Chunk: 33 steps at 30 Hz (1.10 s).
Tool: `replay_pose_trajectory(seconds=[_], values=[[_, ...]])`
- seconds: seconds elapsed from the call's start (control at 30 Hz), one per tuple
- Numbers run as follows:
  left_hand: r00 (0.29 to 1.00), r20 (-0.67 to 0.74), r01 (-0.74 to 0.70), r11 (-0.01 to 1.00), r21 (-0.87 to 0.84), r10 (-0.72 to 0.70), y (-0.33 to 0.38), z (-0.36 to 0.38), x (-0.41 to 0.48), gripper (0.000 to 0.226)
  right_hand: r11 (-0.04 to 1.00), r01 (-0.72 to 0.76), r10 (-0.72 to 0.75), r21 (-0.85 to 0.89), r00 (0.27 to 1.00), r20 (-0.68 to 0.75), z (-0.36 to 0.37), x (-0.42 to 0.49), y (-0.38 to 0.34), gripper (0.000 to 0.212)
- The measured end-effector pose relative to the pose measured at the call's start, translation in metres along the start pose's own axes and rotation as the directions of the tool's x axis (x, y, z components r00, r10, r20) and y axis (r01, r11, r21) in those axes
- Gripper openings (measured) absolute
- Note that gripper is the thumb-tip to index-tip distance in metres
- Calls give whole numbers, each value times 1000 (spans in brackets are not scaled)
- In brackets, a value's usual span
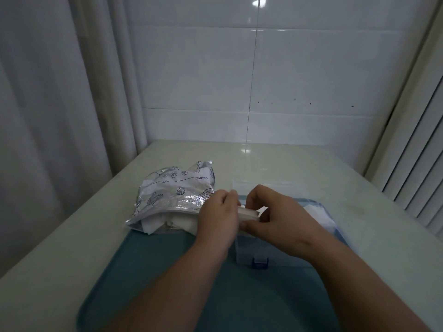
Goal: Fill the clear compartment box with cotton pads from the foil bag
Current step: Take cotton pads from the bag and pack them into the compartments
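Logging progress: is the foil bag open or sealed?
Open: the foil bag gapes at its near edge, with white cotton pads sticking out.

Both forearms bare, reaching fwd from bottom edge, converging mid-frame. L hand (219,213) knuckles up, fingers curled on one end of pad stack (249,213). R hand (278,212) pinches other end, thumb below, fingers over top.

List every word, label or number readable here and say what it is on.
"Content:" on the white panel of the foil bag, upside down in this view.
"ate" on the same panel, further left, upside down; its first letter does not show.
The bag's other marks are shell drawings, not text.
No text shows on the clear box, the tray or the cotton pads.
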State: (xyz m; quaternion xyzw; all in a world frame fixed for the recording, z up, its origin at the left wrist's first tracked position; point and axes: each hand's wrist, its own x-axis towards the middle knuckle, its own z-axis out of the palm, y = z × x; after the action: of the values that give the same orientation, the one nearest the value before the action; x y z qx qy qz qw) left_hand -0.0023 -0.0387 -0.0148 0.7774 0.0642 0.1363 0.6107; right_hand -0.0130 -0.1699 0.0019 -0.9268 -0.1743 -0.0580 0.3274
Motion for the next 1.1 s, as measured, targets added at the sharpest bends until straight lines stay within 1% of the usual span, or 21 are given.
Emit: replay_pose_trajectory(seconds=[0.1,0.2,0.3,0.4,0.47,0.5,0.57,0.6,0.67,0.73,0.8,0.9,0.97,1.03,1.1], values=[[1000,-4,-13,1000,-10,13,0,0,0,32,1000,23,-23,3,1000,14,0,-2,-2,30],[1000,11,-15,1000,-9,15,0,0,0,34,999,14,-14,-38,1000,5,-1,-1,-3,25],[999,46,-5,996,-93,9,4,-1,-4,33,999,-10,8,-40,999,-43,-2,-1,-2,23],[996,84,14,964,-266,9,9,-4,-7,27,995,-51,61,84,991,-117,-7,1,-1,23],[991,136,46,934,-354,2,9,-5,-5,24,971,-105,141,214,977,-160,-11,3,-1,20],[988,153,46,928,-371,12,9,-6,-5,24,951,-135,185,279,969,-161,-13,4,-1,18],[987,155,5,944,-330,49,6,-7,-2,28,906,-177,243,385,961,-129,-15,4,-3,16],[986,152,-19,955,-297,66,4,-8,-1,34,893,-192,257,407,960,-113,-15,4,-4,14],[987,140,-43,966,-255,80,3,-8,0,42,898,-219,274,382,957,-96,-14,3,-3,10],[989,133,-37,971,-238,70,2,-10,2,42,922,-236,275,307,957,-89,-14,3,-2,7],[987,151,-17,975,-223,52,4,-12,4,40,933,-231,265,274,959,-95,-16,3,-1,9],[973,225,0,984,-180,41,7,-19,6,36,933,-219,248,286,966,-68,-16,2,1,14],[963,265,-22,994,-111,51,8,-23,6,35,926,-232,249,298,968,-22,-17,2,2,14],[962,268,-49,998,-29,55,7,-24,7,36,909,-247,253,336,967,28,-18,2,2,13],[962,268,-61,998,21,53,5,-24,7,38,906,-267,266,327,963,50,-19,1,3,12]])
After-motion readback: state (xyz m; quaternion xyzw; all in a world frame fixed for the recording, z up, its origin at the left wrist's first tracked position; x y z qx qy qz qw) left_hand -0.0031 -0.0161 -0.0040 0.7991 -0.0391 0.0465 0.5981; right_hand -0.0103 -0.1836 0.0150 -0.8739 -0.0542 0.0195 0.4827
